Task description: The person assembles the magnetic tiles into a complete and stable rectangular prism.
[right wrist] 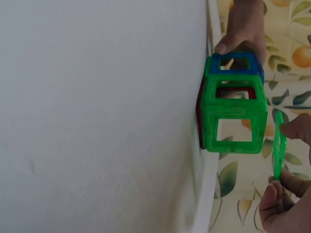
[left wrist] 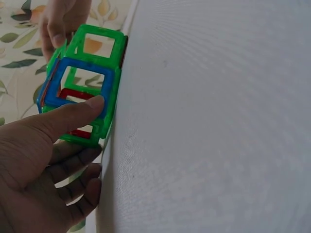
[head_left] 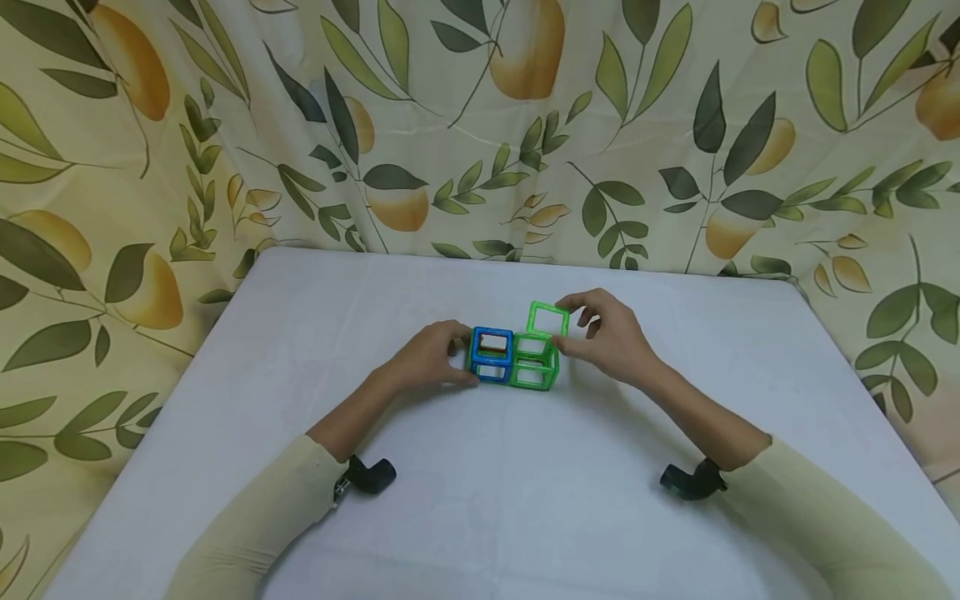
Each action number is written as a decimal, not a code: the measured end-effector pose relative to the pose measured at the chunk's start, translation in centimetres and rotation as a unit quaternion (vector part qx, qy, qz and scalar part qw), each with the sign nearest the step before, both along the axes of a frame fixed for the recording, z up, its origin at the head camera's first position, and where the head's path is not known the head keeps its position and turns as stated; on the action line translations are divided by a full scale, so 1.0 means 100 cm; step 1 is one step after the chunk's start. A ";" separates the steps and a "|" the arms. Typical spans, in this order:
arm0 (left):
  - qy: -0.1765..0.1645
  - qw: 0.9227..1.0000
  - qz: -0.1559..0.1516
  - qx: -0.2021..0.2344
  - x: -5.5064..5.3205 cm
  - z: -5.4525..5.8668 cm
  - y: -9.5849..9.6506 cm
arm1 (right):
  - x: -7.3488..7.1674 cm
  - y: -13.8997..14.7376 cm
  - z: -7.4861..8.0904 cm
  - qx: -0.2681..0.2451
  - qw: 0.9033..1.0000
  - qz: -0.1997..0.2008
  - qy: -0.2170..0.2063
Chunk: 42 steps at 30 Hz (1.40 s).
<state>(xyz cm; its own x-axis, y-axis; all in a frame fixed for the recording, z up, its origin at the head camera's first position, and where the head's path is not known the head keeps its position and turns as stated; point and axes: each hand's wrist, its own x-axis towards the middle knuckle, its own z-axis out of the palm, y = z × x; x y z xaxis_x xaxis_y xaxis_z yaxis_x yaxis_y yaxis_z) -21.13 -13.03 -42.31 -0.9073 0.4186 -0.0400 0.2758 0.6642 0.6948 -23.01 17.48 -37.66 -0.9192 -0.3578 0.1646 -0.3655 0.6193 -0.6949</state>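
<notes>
On the white table lies a long box built of square see-through-framed magnetic tiles, with a blue part [head_left: 492,363] at the left and a green part [head_left: 532,365] at the right. Red tile edges [right wrist: 199,116] show on it in the right wrist view. My left hand [head_left: 431,357] holds the blue end, its thumb on a blue tile [left wrist: 57,77] in the left wrist view. Between thumb and fingertips my right hand [head_left: 611,337] pinches a single green square tile [head_left: 550,307]. In the right wrist view this tile [right wrist: 279,150] stands edge-on, apart from the box's green end face [right wrist: 233,146].
A white cloth covers the table [head_left: 450,500]. Behind it hangs a curtain [head_left: 480,133] printed with fruit and leaves. Black wrist camera mounts [head_left: 372,476] stick out from both sleeves, low over the table.
</notes>
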 end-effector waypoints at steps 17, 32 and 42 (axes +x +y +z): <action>0.023 1.000 0.013 -0.002 -0.003 -0.006 0.003 | 0.015 -0.005 -0.008 0.006 0.999 0.037 -0.005; 0.022 0.999 0.025 -0.013 -0.002 -0.002 0.006 | 0.013 -0.003 -0.013 0.017 0.998 0.060 -0.001; 0.013 0.999 0.029 -0.012 -0.001 -0.003 0.006 | 0.010 0.000 -0.018 0.007 0.997 0.071 0.007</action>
